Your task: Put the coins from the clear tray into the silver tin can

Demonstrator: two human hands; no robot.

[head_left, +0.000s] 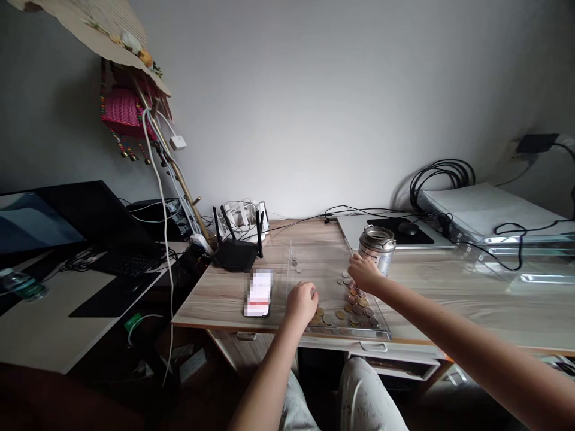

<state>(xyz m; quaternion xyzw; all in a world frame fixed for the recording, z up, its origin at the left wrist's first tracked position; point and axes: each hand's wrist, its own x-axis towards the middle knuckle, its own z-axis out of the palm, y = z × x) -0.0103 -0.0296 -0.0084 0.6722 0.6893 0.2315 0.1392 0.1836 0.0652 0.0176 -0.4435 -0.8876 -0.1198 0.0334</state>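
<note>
A clear plastic tray (pixel 318 254) lies on the desk in front of me, with coins (pixel 358 309) of silver and copper colours spread mostly over its near right part. Two or three small coins (pixel 294 261) lie apart at its far left. My left hand (pixel 303 299) rests at the tray's left side, fingers curled inward; anything inside them is hidden. Over the right side of the tray, beside the coins, my right hand (pixel 365 272) has its fingers bent and pressed together, their tips hidden. Just behind it stands a silver metal can (pixel 384 239) with a round open top.
A phone (pixel 259 293) with a lit screen lies left of the tray. Behind it are a black router (pixel 236 254) and tangled white cables. A mouse (pixel 408 228) on a dark pad sits beyond the can. A white cable (pixel 165 239) hangs down at left.
</note>
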